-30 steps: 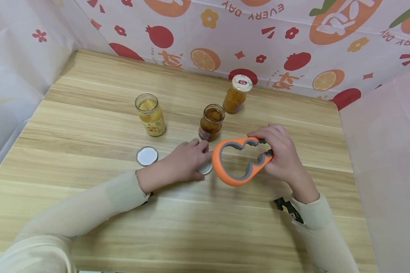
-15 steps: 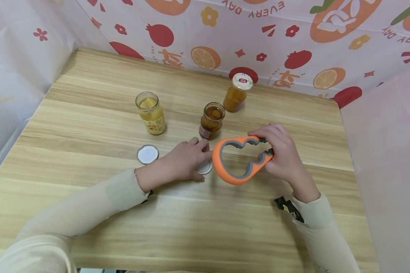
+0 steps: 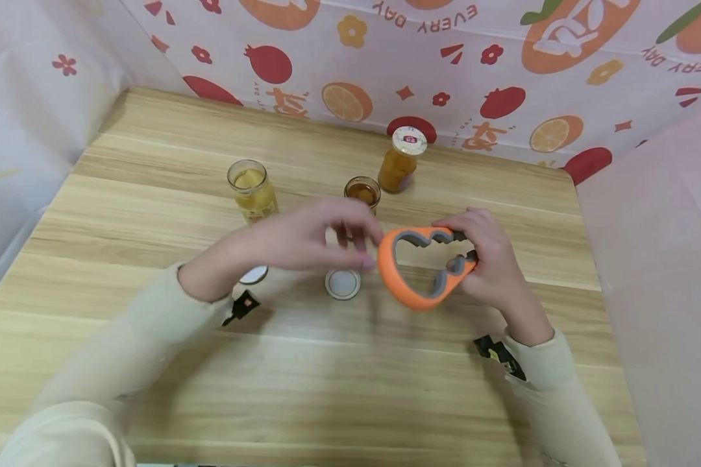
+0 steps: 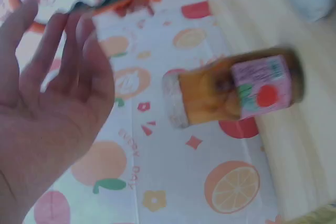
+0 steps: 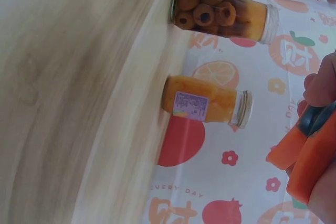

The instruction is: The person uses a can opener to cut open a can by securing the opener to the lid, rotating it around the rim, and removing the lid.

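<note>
My right hand [image 3: 491, 263] grips the handle end of an orange jar opener [image 3: 388, 269] with a grey scalloped inside, held above the table. My left hand [image 3: 309, 237] is raised over the table, fingers loosely bent and holding nothing, its fingertips right by the opener's rounded end. Below it a metal jar lid [image 3: 343, 284] lies on the wood. Just behind the left hand stands an uncapped jar of dark fruit [image 3: 363, 192], its lower part hidden by that hand. In the left wrist view the palm [image 4: 58, 108] is bare.
An uncapped jar of yellow fruit [image 3: 254, 194] stands left, partly behind my left hand. A second lid [image 3: 254, 275] is half covered by my left forearm. At the back, a capped jar of orange fruit [image 3: 398, 170] stands near the printed curtain [image 3: 409, 65].
My left hand has lifted off the lid, uncovering it on the table, and now hovers higher near the opener. The right hand has shifted slightly right with the jar opener.
</note>
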`<move>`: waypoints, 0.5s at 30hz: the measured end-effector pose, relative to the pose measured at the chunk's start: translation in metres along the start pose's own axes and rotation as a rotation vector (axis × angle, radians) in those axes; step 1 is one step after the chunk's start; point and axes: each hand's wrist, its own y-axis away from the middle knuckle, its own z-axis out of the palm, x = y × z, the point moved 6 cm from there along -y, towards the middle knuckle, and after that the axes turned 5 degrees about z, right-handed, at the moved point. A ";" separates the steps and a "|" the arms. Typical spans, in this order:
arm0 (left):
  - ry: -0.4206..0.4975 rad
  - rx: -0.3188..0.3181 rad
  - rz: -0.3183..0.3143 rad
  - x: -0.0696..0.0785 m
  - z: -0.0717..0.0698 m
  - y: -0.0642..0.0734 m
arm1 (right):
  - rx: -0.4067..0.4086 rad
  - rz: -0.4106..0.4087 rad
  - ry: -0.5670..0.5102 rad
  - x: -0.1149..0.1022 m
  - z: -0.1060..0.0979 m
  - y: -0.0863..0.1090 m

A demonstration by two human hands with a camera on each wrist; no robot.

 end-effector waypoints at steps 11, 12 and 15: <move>-0.241 0.267 -0.231 -0.043 -0.054 -0.062 | 0.079 0.008 0.025 0.002 -0.013 0.004; -0.226 0.272 -0.251 -0.049 -0.056 -0.067 | 0.074 0.006 0.027 0.002 -0.013 0.004; -0.158 0.296 -0.330 -0.063 -0.061 -0.080 | 0.069 0.000 0.030 0.002 -0.014 0.005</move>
